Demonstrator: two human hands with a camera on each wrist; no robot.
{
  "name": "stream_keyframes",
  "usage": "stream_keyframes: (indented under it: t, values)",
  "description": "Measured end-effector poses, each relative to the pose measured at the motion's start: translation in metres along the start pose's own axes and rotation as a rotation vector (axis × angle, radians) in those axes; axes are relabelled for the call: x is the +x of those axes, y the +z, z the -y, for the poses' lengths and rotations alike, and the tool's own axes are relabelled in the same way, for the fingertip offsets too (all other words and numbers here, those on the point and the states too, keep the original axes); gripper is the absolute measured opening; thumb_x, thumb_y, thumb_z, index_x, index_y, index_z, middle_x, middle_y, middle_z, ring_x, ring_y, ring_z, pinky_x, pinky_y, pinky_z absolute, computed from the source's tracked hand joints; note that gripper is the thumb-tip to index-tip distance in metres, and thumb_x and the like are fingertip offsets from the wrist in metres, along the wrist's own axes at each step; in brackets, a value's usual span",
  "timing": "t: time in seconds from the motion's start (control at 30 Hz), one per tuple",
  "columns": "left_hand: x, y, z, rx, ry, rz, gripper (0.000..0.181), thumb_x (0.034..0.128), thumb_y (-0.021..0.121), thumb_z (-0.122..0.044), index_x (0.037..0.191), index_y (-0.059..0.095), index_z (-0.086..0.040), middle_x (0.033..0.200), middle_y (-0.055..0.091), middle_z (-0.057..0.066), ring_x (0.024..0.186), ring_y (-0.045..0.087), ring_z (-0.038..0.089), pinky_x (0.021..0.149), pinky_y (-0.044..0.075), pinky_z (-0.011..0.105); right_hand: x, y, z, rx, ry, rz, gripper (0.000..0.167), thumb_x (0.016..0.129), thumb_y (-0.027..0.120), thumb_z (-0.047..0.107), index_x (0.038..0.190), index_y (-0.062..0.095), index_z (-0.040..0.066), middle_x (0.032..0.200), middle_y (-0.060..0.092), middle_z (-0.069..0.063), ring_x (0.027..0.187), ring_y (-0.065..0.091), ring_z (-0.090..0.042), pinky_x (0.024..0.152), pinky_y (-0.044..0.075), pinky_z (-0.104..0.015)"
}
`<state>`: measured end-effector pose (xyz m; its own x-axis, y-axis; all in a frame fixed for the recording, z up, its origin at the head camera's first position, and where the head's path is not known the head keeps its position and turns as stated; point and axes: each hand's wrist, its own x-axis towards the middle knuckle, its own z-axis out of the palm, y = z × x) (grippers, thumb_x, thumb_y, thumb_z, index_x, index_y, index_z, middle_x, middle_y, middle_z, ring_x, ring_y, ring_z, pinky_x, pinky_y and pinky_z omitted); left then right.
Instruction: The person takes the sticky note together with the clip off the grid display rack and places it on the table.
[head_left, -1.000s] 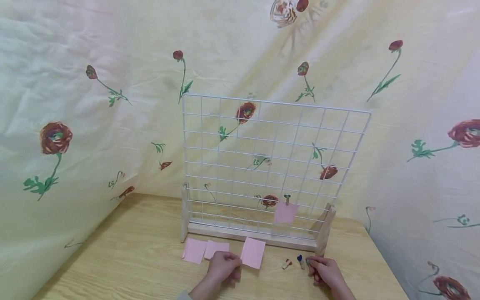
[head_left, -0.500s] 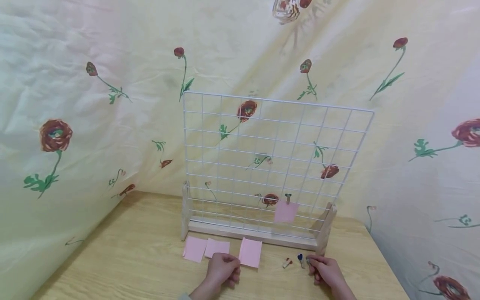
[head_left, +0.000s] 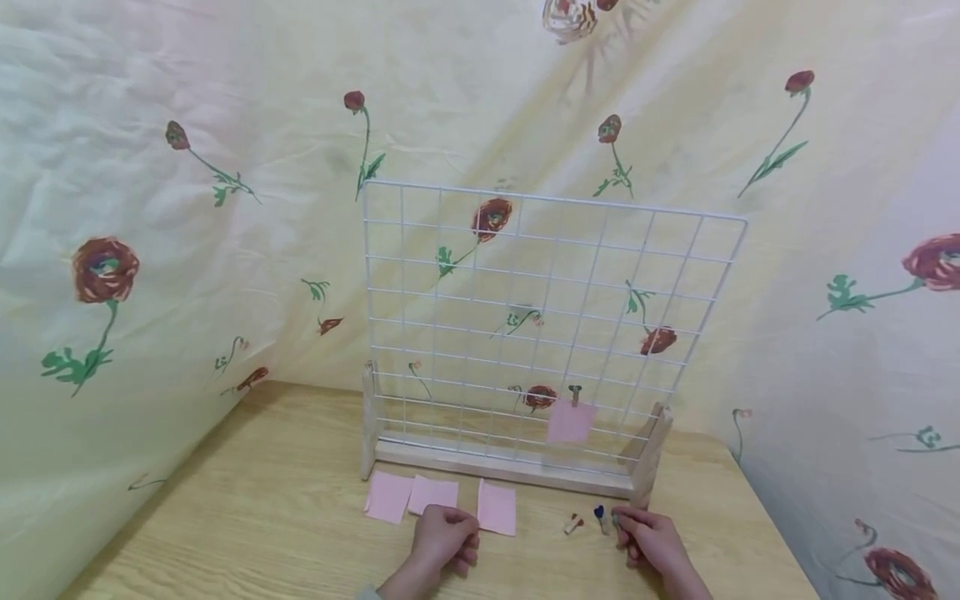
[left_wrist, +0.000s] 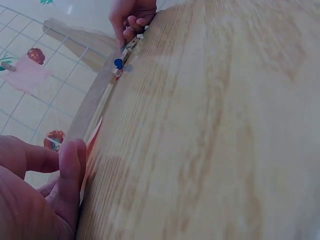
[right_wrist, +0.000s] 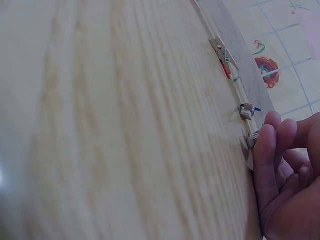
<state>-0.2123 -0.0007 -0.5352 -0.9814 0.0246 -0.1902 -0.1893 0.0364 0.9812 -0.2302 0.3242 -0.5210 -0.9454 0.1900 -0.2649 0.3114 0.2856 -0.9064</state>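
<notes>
Our left hand (head_left: 446,535) sits low, thumb and forefinger together, the other fingers curled under! And our right hand (head_left: 654,540), well apart, mirrors it, fingertips pinched!

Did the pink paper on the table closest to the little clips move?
Yes, the pink paper moved slightly left in the head view, judged against the rack's wooden base.

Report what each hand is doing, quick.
Left hand: closed, pinching the near-left edge of the rightmost pink paper on the table.
Right hand: closed, pinching a small clip.
</notes>
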Motion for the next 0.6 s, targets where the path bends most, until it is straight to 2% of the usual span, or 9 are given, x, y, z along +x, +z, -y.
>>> stream_keyframes:
  t: [0.17, 0.37, 0.5, 0.6]
  values:
    - [-0.0002, 0.0002, -0.0003, 0.025, -0.011, -0.013, 0.007, 0.0828, 0.066, -0.005, 0.086, 0.067, 0.001, 0.064, 0.066, 0.007, 0.046, 0.059, 0.009, 0.039, 0.051, 0.023, -0.0019, 0.0002, -0.0007, 0.015, -0.019, -0.001, 0.032, 0.095, 0.052, 0.005, 0.123, 0.057, -0.009, 0.069, 0.058, -0.005, 0.053, 0.049, -0.013, 0.047, 0.047, -0.024]
    - [-0.0006, -0.0004, -0.0003, 0.036, -0.001, -0.027, 0.007, 0.0816, 0.068, -0.005, 0.086, 0.068, 0.0, 0.064, 0.065, 0.007, 0.045, 0.059, 0.009, 0.039, 0.052, 0.024, -0.0025, -0.001, -0.0017, 0.053, 0.003, 0.003, 0.033, 0.095, 0.053, 0.006, 0.124, 0.058, -0.007, 0.071, 0.059, -0.006, 0.055, 0.05, -0.013, 0.049, 0.049, -0.025]
    - [0.0006, -0.0025, 0.0002, 0.042, 0.021, -0.071, 0.023, 0.0828, 0.065, -0.007, 0.103, 0.066, 0.005, 0.064, 0.065, 0.007, 0.042, 0.057, 0.01, 0.039, 0.052, 0.027, -0.0027, -0.0019, -0.002, 0.084, 0.017, 0.017, 0.034, 0.095, 0.053, 0.007, 0.125, 0.057, -0.008, 0.073, 0.059, -0.006, 0.057, 0.05, -0.013, 0.051, 0.05, -0.025]
    - [0.0009, -0.0038, 0.0006, 0.037, 0.027, -0.1, 0.041, 0.0828, 0.064, -0.007, 0.12, 0.059, 0.008, 0.064, 0.065, 0.008, 0.04, 0.056, 0.01, 0.038, 0.052, 0.029, -0.0026, -0.0025, -0.0022, 0.098, 0.022, 0.02, 0.034, 0.095, 0.053, 0.007, 0.125, 0.057, -0.008, 0.073, 0.059, -0.006, 0.057, 0.051, -0.013, 0.052, 0.05, -0.025]
